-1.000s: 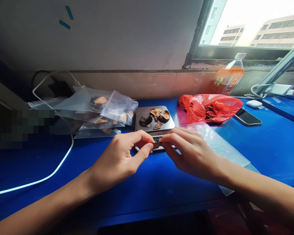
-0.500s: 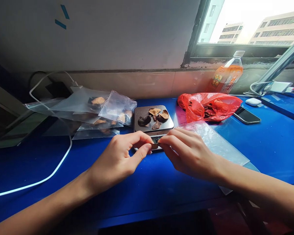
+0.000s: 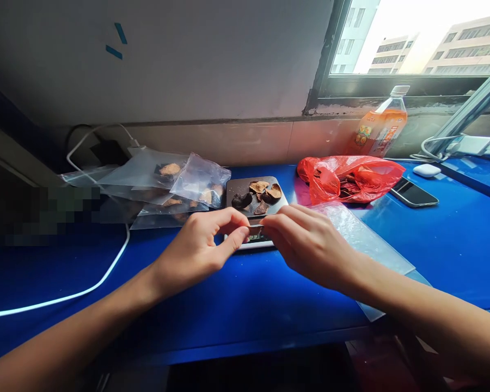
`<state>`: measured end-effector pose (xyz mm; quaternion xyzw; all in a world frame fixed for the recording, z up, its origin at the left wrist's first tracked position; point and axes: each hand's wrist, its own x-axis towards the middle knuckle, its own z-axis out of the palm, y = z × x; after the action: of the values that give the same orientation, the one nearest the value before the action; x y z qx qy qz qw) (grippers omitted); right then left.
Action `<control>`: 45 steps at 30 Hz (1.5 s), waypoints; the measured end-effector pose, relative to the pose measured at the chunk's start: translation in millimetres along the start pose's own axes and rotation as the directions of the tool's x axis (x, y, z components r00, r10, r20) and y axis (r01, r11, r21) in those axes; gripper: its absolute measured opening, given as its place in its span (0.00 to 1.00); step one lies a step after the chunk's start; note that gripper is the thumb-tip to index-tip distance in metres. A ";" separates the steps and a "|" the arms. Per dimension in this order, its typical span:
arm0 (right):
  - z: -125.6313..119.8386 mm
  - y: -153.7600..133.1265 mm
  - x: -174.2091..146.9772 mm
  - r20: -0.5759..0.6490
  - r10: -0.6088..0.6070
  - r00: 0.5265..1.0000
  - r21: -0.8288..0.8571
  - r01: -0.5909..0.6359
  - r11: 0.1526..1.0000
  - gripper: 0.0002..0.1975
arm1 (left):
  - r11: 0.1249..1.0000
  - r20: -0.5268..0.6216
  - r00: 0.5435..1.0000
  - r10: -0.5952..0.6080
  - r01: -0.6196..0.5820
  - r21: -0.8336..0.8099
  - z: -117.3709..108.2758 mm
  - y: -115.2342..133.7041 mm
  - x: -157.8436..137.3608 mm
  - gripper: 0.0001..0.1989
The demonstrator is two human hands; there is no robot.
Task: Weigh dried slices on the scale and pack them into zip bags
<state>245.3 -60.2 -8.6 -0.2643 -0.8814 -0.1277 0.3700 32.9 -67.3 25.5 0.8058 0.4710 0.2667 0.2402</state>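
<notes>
Between the fingertips of my two hands is a small thin brown dried piece, seen nearly edge-on. My left hand pinches its left end with thumb and forefinger. The right end is in the fingers of my right hand. Just behind the piece stands a small digital scale, its display partly covered by my fingers. Several curled dried slices, tan inside and dark outside, lie on the scale's metal plate. They look like dried peel, though I cannot tell for sure.
Clear zip bags holding dried pieces lie left of the scale. At right are an open red plastic bag of dark pieces, flat clear bags, a phone, a white earbud case and an orange drink bottle. A white cable crosses the left.
My hands have risen slightly with the dried piece, uncovering more of the scale's front edge. The camera view has shifted a little. The slices on the scale stay as they were.
</notes>
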 end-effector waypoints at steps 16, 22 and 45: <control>-14.5 68.6 -6.0 -0.382 0.335 0.861 -0.020 -0.370 0.929 0.20 | 0.735 0.023 0.954 0.299 -0.245 0.632 6.2 -15.1 69.2 0.11; -12.5 64.1 -3.3 -0.391 0.274 0.878 -0.012 -0.303 0.953 0.17 | 0.735 -0.042 0.912 0.409 -0.302 0.607 4.8 -26.1 59.5 0.19; -34.7 102.3 -24.0 0.393 0.288 0.873 -0.157 -0.245 0.957 0.07 | 0.811 -0.120 0.891 0.437 -0.333 0.482 -18.3 -46.6 11.4 0.14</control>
<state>337.0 0.9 1.3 -0.4229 -0.8868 -0.0620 0.1758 -3.8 -34.1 11.6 0.8825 0.3694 0.2835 -0.0663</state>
